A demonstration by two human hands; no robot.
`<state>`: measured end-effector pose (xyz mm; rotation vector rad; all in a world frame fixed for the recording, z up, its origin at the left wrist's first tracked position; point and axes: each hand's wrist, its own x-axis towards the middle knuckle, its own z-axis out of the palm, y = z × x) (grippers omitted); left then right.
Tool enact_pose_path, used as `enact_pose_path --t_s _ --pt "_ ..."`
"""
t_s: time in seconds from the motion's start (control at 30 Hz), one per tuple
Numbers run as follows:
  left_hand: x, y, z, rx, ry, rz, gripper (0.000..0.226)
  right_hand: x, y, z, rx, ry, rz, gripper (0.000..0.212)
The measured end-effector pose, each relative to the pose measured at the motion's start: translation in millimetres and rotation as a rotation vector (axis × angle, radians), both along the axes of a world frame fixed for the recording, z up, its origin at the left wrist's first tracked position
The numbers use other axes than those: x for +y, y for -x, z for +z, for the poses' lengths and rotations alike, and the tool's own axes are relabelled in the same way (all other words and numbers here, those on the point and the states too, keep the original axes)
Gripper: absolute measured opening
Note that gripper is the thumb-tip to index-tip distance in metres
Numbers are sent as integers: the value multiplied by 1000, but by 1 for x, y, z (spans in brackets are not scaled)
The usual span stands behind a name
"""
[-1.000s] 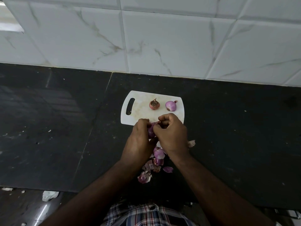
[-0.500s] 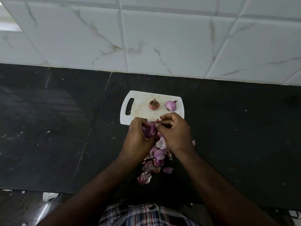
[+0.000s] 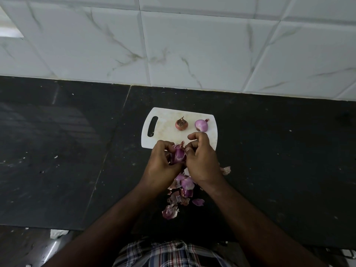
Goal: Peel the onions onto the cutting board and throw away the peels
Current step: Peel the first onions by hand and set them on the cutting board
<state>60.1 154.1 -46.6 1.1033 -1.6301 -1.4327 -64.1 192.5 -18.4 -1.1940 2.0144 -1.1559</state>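
A small white cutting board lies on the black counter. On it sit an unpeeled brown-skinned onion and a peeled purple onion. Just in front of the board's near edge my left hand grips a third purple onion with loose skin hanging from it. My right hand pinches the skin at the onion's right side. A heap of purple and papery peels lies on the counter under and behind my hands.
The black stone counter spreads left and right of the board. A white marbled tile wall rises behind it. One stray peel lies right of my right wrist. The counter's near edge runs just above my checked shirt.
More of the onion's purple flesh shows between my hands than a second ago. The hands have shifted slightly while working the skin. Both onions on the board stayed put.
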Motion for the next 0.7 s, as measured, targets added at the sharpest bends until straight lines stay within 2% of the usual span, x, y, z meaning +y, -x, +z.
enact_pose_path --t_s 0.17,0.27,0.43,0.7 --pt "-2 -2 5 121 -167 -44 42 -1 -1 4 76 -8 60 28" --pt "-4 -6 7 132 -217 -36 43 -1 -2 3 123 -12 78 27" --pt "-4 -10 6 288 -356 -83 45 -2 18 5 88 -67 81 22" --pt "-9 -18 9 538 -647 -132 45 -2 26 -4 277 -167 146 24"
